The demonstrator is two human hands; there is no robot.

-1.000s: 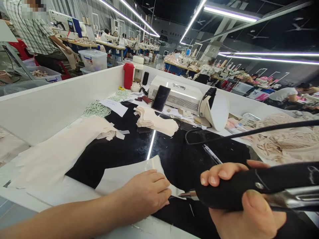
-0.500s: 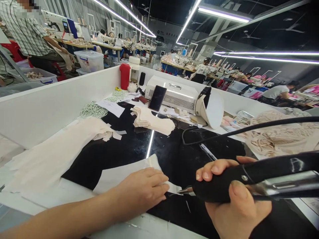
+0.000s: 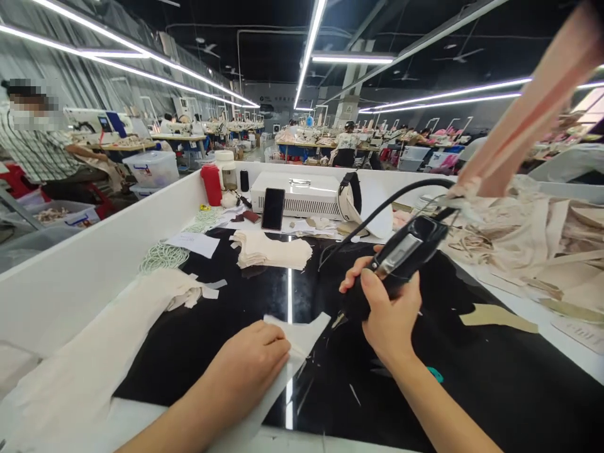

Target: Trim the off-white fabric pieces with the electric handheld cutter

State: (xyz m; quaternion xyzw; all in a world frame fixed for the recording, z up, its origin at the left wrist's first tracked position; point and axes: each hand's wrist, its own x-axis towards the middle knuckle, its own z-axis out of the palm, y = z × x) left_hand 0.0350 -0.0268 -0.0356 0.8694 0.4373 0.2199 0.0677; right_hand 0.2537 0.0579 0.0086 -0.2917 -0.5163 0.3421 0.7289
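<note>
A piece of white fabric (image 3: 306, 330) lies on the black glossy work surface in front of me. My left hand (image 3: 252, 355) rests on it with curled fingers pressed together, gripping it near its upper end; part of the fabric is hidden under the palm. To the right, my right hand (image 3: 389, 308) is wrapped round a black corded cutting tool (image 3: 401, 255) with a metal lever on its side. Its pointed metal tip (image 3: 338, 319) is just right of the fabric's upper corner, apart from it.
Stacked beige fabric pieces (image 3: 271, 250) lie behind, near a phone (image 3: 272, 209) leaning on a white vented box (image 3: 297, 195). More pale fabric (image 3: 108, 333) spreads left, beside green cord (image 3: 163, 257). A fabric heap (image 3: 533, 245) and blurred pink strips (image 3: 523, 107) are right. Low white walls edge the table.
My view has turned right. The white fabric has been rotated under my left hand. My right hand has lifted the cutting tool away from the fabric and tilted it more upright.
</note>
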